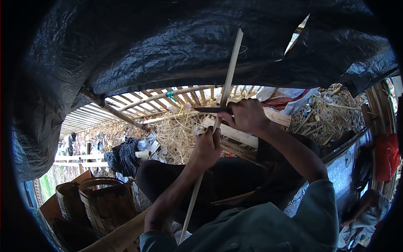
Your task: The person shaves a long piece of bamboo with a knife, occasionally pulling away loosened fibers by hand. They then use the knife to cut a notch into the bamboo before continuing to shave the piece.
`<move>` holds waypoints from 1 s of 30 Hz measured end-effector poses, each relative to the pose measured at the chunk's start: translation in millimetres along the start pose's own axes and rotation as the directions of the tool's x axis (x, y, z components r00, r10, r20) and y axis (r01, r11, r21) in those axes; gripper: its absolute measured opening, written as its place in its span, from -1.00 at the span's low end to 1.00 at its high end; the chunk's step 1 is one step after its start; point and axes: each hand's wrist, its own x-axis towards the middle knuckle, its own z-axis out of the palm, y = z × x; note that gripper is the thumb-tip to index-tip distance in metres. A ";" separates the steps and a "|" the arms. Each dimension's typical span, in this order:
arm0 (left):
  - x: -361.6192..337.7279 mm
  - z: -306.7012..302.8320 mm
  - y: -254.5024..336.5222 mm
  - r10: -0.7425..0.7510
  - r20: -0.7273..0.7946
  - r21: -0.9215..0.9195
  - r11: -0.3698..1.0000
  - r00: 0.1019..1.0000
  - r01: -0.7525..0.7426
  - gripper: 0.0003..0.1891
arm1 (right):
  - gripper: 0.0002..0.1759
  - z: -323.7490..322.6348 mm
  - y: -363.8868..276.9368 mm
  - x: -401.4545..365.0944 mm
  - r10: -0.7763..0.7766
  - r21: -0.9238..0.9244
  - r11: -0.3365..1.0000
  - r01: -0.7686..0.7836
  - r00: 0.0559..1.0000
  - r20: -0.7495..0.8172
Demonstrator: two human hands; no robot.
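A long, pale bamboo strip runs steeply across the middle of the head view, from near the black sheet down past my lap. My left hand is wrapped round the strip below its middle. Higher up, my right hand grips a knife, whose handle is hidden in the fingers. The dark knife blade points left and lies across the strip, close above my left hand. My right thumb is near the strip, just under the blade. A thin curled shaving hangs beside the strip's upper part.
A black plastic sheet hangs overhead, with a slatted bamboo fence below it. Shavings cover the ground. A wooden block lies beyond my lap. Brown buckets stand lower left; a red bag hangs right.
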 end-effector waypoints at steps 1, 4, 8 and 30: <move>-5.6 0.4 10.5 -0.032 0.001 0.090 0.995 0.999 0.032 -0.72 | -0.34 -4.7 11.1 5.2 0.020 -0.030 0.999 -0.023 0.994 -0.108; -28.7 24.4 2.2 -0.043 0.115 0.177 0.984 0.992 0.022 -0.78 | -0.22 -27.9 96.1 42.9 0.445 -0.077 0.886 -0.457 0.886 -0.132; -38.7 32.9 10.4 0.083 0.155 0.080 0.992 0.984 -0.096 -0.80 | -0.17 -26.2 209.5 28.7 0.784 0.036 0.591 -0.806 0.563 -0.260; -59.2 32.9 16.0 0.115 0.217 0.000 0.993 0.969 -0.117 -0.81 | -0.23 -43.9 188.9 26.2 0.632 -0.172 0.690 -0.703 0.701 -0.329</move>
